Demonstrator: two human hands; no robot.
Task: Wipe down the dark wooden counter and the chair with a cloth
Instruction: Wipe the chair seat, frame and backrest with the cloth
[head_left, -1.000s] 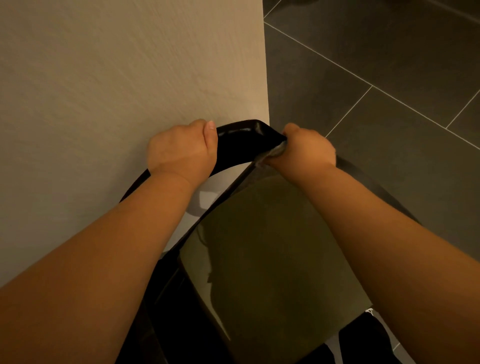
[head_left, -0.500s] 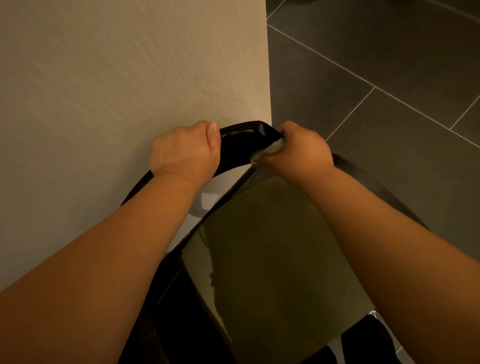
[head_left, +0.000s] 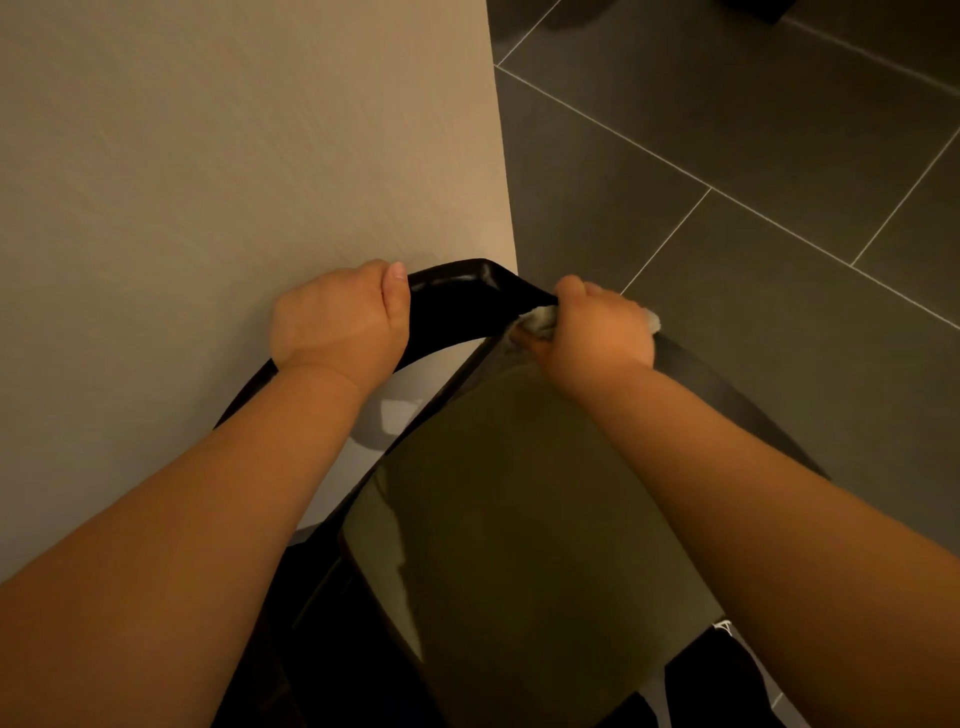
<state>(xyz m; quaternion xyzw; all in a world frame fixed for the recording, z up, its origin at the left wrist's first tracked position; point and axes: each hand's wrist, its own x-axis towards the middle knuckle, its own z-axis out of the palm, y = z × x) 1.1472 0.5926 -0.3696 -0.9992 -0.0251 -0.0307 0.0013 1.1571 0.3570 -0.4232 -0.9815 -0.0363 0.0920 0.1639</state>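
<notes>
A chair with a glossy black curved backrest (head_left: 457, 301) and an olive-green seat (head_left: 519, 519) stands right below me, against a pale wall. My left hand (head_left: 343, 322) grips the top rail of the backrest on its left side, thumb on top. My right hand (head_left: 597, 332) holds a small whitish cloth (head_left: 537, 322) bunched in its fingers and presses it on the rail to the right of the backrest's peak. A bit of cloth sticks out past the hand's far side. The dark wooden counter is not in view.
A pale beige wall (head_left: 234, 156) fills the left half, ending in a vertical corner just above the backrest. Dark grey floor tiles (head_left: 753, 130) with light grout lines spread to the right. Black shapes (head_left: 711, 680) show at the bottom beside the seat.
My right hand with the cloth has slid a little to the right along the rail. The left hand has kept its grip in the same place.
</notes>
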